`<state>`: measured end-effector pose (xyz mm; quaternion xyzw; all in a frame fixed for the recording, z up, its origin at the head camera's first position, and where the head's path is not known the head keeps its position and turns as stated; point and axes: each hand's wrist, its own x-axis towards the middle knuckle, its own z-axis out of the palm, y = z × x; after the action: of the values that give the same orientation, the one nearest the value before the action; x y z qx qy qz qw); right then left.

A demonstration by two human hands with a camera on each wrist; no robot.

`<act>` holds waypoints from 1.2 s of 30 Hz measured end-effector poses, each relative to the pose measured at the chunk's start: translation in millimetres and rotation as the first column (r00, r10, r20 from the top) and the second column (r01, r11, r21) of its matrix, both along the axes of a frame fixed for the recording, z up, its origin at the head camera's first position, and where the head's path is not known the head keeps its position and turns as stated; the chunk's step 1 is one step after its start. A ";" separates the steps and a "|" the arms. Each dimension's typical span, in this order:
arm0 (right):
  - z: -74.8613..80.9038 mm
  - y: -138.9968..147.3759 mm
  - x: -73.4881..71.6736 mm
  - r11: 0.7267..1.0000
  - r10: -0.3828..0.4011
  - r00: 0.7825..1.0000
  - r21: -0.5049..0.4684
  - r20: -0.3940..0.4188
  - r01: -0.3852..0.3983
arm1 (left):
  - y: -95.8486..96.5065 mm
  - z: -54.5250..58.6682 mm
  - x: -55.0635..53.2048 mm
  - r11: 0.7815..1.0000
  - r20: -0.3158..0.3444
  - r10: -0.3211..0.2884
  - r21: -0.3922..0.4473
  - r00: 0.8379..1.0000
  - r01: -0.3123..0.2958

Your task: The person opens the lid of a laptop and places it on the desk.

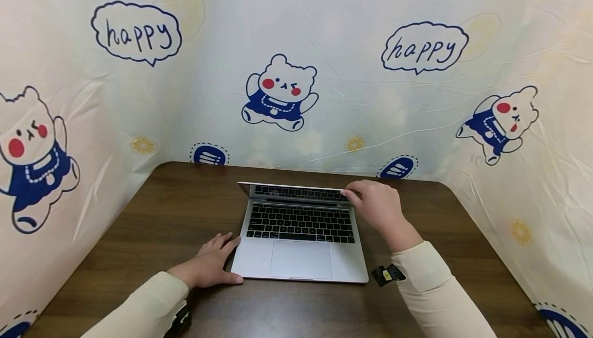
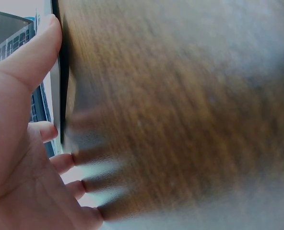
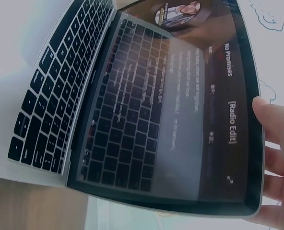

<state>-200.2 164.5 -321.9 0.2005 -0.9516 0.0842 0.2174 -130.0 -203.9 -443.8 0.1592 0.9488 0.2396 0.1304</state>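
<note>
A silver laptop point(image 1: 301, 258) with black keys lies on the brown table, its lid point(image 1: 296, 192) raised and leaning toward the keyboard. My right hand point(image 1: 377, 204) grips the lid's top right corner; in the right wrist view the thumb is on the screen side point(image 3: 204, 143) and the fingers are behind. Text and a round picture glow on that screen. At the base's left front corner my left hand point(image 1: 210, 263) rests with fingers spread, thumb at the front edge and fingertips at the left side. The left wrist view shows that hand point(image 2: 27, 143) against the laptop's edge.
The wooden table point(image 1: 153, 214) has rounded far corners. A pale cloth with bear prints point(image 1: 280, 93) hangs close around its back and sides. Black straps point(image 1: 388, 274) sit at both wrists, over light sleeves.
</note>
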 end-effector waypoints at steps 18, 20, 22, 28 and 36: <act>3.4 3.1 -4.8 1.000 0.003 1.000 -0.010 0.002 -0.003 | 1.1 0.5 0.0 1.000 0.026 0.026 -0.018 0.999 -0.025; 3.7 3.5 -5.4 1.000 0.001 1.000 -0.013 0.007 0.000 | 1.1 0.0 -0.4 0.999 0.025 0.029 -0.025 0.999 -0.028; 4.0 3.7 -6.2 1.000 -0.006 1.000 -0.014 0.016 0.006 | 0.9 -0.4 -0.8 0.999 0.024 0.029 -0.031 0.999 -0.028; 5.5 3.3 -9.7 1.000 -0.005 1.000 -0.014 0.031 0.006 | 0.4 -0.8 -1.8 0.999 0.029 0.028 -0.031 0.999 -0.027; 9.5 2.4 -13.2 1.000 -0.025 0.998 -0.006 0.055 0.026 | 1.2 1.7 -1.3 1.000 0.037 0.025 -0.018 0.999 -0.025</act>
<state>-213.4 166.8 -312.4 0.1852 -0.9594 0.0899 0.1929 -131.3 -202.7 -442.1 0.1417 0.9502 0.2357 0.1465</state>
